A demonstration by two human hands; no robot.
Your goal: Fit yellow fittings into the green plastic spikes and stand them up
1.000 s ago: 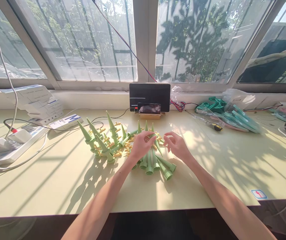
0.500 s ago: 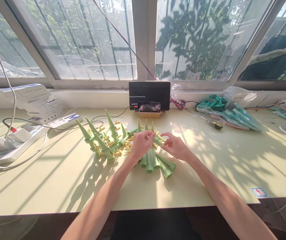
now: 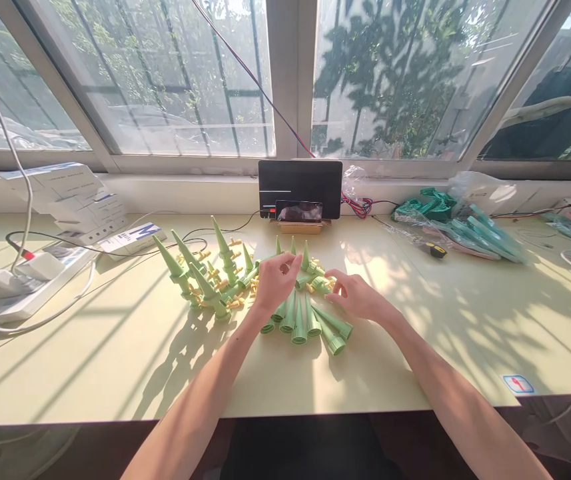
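My left hand is over the middle of a pile of green plant watering spikes, its thumb and fingers pressed together. Whatever is in that pinch is hidden. My right hand is at the pile's right side, fingers curved and apart, with the tips beside a green spike piece with a yellow valve. Below the hands, several hollow green cones lie fanned out, wide ends toward me. To the left stand several upright green spikes with small yellow valves on them. Three pointed tips rise behind my left hand.
A dark tablet and a phone on a small stand are at the back. White boxes and a power strip are at left. Plastic-bagged green items and a black-yellow cutter lie at right.
My left hand has shifted slightly left and my right hand slightly right, so the gap between them is wider. More of the green pieces between them shows.
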